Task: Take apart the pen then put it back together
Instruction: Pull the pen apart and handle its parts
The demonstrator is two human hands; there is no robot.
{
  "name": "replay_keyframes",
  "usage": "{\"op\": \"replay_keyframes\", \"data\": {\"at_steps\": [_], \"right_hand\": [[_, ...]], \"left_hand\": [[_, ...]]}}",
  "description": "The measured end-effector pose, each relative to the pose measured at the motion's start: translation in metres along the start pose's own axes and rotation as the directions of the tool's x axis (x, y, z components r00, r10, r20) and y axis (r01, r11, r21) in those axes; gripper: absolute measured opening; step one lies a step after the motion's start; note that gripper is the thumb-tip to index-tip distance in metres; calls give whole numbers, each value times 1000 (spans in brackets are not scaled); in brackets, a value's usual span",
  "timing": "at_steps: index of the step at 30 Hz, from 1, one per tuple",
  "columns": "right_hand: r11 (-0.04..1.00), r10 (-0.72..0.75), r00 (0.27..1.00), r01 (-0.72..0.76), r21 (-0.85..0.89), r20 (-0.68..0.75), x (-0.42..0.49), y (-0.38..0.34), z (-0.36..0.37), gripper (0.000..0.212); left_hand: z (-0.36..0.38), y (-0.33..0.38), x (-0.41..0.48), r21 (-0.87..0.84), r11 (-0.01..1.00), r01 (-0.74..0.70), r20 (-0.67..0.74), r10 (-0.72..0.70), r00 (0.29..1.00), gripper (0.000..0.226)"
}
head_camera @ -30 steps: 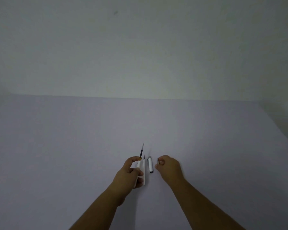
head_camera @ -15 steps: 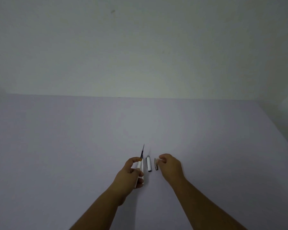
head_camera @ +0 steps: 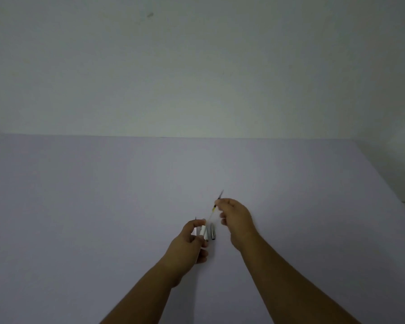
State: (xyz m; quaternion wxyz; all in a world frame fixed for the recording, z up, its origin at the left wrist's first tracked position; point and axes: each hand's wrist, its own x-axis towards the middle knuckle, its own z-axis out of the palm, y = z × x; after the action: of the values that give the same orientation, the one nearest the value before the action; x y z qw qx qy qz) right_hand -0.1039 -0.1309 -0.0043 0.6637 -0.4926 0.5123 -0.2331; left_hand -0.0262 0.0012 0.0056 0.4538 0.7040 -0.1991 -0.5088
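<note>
Fingertips of the right hand [head_camera: 235, 216], just right of frame centre, pinch the thin refill [head_camera: 212, 210] near its dark tip, its pale tail slanting down-left into the white barrel [head_camera: 203, 230] that the left hand [head_camera: 189, 240] holds curled shut. Such a slender tube could bend or jam in the barrel mouth if pulled off-axis. Just beside the barrel on the pale table [head_camera: 103, 206], the grey cap piece [head_camera: 212, 231] could be knocked rolling by either hand.
</note>
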Motion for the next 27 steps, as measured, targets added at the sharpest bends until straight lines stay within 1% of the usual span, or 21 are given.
{"op": "replay_keyframes", "data": {"at_steps": [1, 2, 3, 4, 5, 6, 7, 8, 10, 15, 17, 20, 25, 27], "right_hand": [[997, 14, 998, -10, 76, -54, 4, -2, -4, 13], [995, 18, 996, -10, 96, -84, 8, -3, -9, 15], [999, 8, 996, -5, 35, -91, 12, -2, -14, 18], [992, -11, 997, 1, -129, -77, 14, 2, -18, 21], [937, -32, 999, 15, -350, -41, 15, 7, -22, 24], [832, -40, 999, 39, -553, 10, 14, 13, -23, 28], [724, -48, 998, 70, -686, 51, 14, 19, -23, 32], [654, -60, 996, 93, -750, 71, 14, 25, -23, 36], [614, -86, 995, 100, -783, 59, 15, 32, -22, 42], [632, -99, 995, 70, -772, 10, 16, 36, -17, 44], [642, -104, 995, 71, -763, 5, 17, 38, -17, 40], [651, -120, 993, 85, -755, 8, 17, 39, -19, 29], [678, -145, 989, 82, -730, -23, 13, 40, -19, 24], [673, -194, 980, 109, -732, -32, 8, 38, -17, 21]], "left_hand": [[-1, -1, 0, 2, 1000, 6, -3, -6, 1000, 31], [-3, -2, 0, 1, 1000, 12, -9, -12, 1000, 29], [-4, -3, 0, -4, 1000, 19, -19, -19, 1000, 28], [-5, -4, 0, -12, 1000, 25, -31, -25, 999, 27], [-6, -5, 1, -21, 999, 32, -47, -33, 998, 25], [-7, -6, 2, -28, 999, 39, -63, -40, 997, 24], [-8, -7, 3, -30, 999, 43, -80, -46, 996, 22], [-9, -7, 3, -28, 999, 43, -95, -45, 994, 21], [-10, -8, 5, -11, 999, 32, -123, -33, 992, 17], [-18, -13, 9, 73, 997, 22, -188, -8, 982, 14], [-21, -15, 10, 101, 995, 21, -201, -1, 980, 14], [-24, -17, 11, 93, 995, 20, -207, -1, 978, 13], [-28, -19, 12, 88, 996, 18, -214, 1, 977, 11], [-29, -19, 12, 98, 995, 15, -215, 6, 977, 9]]}}
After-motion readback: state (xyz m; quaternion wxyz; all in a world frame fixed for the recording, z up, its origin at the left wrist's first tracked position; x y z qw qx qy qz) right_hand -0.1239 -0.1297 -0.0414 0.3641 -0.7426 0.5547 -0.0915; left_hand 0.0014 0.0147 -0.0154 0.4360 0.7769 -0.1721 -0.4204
